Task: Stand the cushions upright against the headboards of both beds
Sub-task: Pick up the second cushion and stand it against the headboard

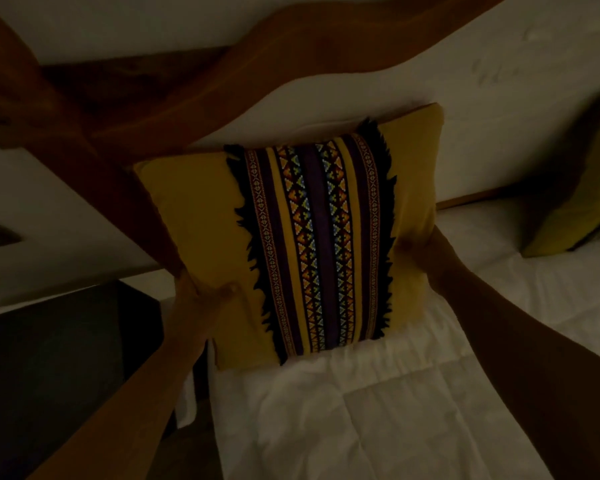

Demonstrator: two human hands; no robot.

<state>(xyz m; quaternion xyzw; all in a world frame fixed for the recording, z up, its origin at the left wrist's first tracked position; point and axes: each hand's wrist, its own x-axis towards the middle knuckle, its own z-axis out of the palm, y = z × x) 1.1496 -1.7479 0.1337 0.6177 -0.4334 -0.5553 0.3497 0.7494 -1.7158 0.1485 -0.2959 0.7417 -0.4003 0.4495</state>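
A mustard-yellow cushion with a woven striped band and black fringe down its middle stands tilted on the white bed, leaning back toward a white pillow and the wavy wooden headboard. My left hand grips its lower left edge, thumb on the front face. My right hand holds its right edge, fingers hidden behind the fabric. A second yellow cushion leans at the far right of the same bed.
The white quilted duvet fills the lower middle and right. A dark bedside table stands left of the bed. Wooden posts cross the upper left. The room is dim.
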